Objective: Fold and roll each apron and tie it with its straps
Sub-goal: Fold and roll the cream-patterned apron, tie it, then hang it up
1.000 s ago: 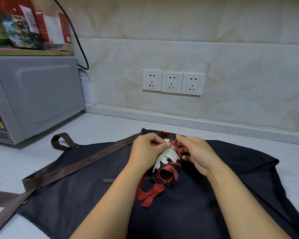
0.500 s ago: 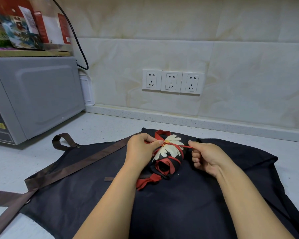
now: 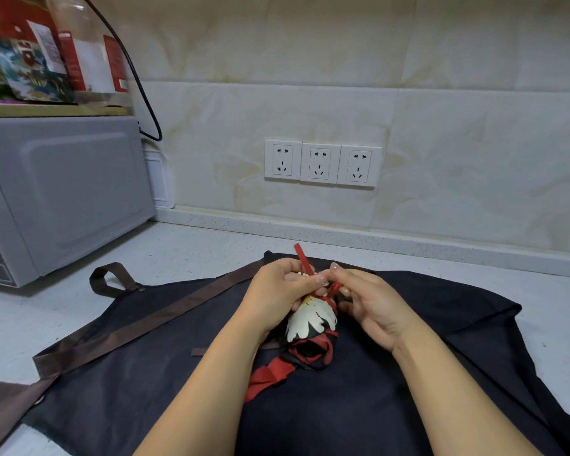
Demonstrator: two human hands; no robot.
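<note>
A small rolled apron (image 3: 311, 327), black with a white daisy print and red straps (image 3: 301, 258), lies on top of a flat dark apron (image 3: 392, 373) with brown straps (image 3: 139, 327). My left hand (image 3: 277, 294) grips the roll's far end and pinches a red strap that sticks up. My right hand (image 3: 366, 301) pinches another red strap end just right of the roll. A loose red strap tail (image 3: 267, 376) trails from the near end of the roll.
A grey microwave (image 3: 63, 192) stands at the left with boxes (image 3: 46, 51) on top and a black cable (image 3: 139, 83). Three wall sockets (image 3: 321, 164) sit on the tiled wall behind. White counter (image 3: 195, 251) surrounds the aprons.
My hands pulled the red strap ends apart, then came back together over the roll's far end. One red strap end now points upward.
</note>
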